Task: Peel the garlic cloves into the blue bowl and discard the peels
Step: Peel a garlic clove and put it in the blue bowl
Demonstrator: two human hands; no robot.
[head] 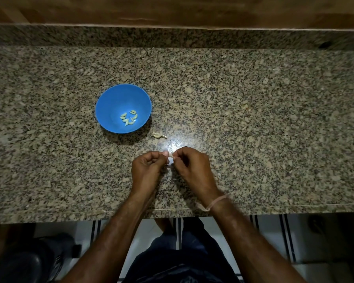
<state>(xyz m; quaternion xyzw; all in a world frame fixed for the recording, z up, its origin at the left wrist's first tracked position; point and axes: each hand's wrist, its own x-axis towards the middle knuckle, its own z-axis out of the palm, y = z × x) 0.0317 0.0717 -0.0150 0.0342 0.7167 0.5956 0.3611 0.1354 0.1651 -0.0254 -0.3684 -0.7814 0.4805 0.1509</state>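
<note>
Granite bench (253,119) spreads wide, with a wooden ledge (172,9) along its far side. A pale thread (217,202) circles the right wrist. The blue bowl (110,99), left of centre, holds a small heap of peeled garlic cloves (129,118). Just near-right of it lies a pale scrap (159,135) (clove or peel, too small to tell). Toward the near edge, left hand (146,168) and right hand (192,166) meet, both pinching a whitish garlic clove (171,157), mostly hidden by fingertips.

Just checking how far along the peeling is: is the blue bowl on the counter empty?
No, several peeled garlic cloves lie together at the bottom of the blue bowl.
</note>
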